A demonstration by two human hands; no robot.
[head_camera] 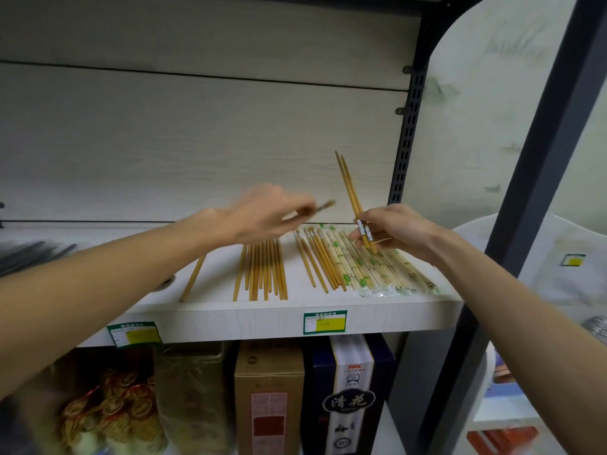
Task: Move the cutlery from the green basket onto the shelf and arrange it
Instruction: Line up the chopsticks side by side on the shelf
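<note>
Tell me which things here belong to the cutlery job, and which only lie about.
Job:
- chopstick pair held in right hand
- blurred chopstick in left hand
- bare chopsticks and wrapped chopsticks on shelf

Lying about:
- price tags
- cardboard box
- dark blue box
- snack bags

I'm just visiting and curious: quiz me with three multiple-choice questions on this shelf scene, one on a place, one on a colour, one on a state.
1. Where do the clear-wrapped bamboo chopsticks lie on the white wooden shelf?
A. right end
B. left end
C. below it

2. What colour borders the price label on the shelf edge?
A. red
B. green
C. blue

3. What is the right hand doing?
A. resting flat
B. hanging empty
C. gripping a banded pair of wooden chopsticks

Answers: A, they lie at the right end; B, its frame is green; C, the fingers curl round the upright pair.
</note>
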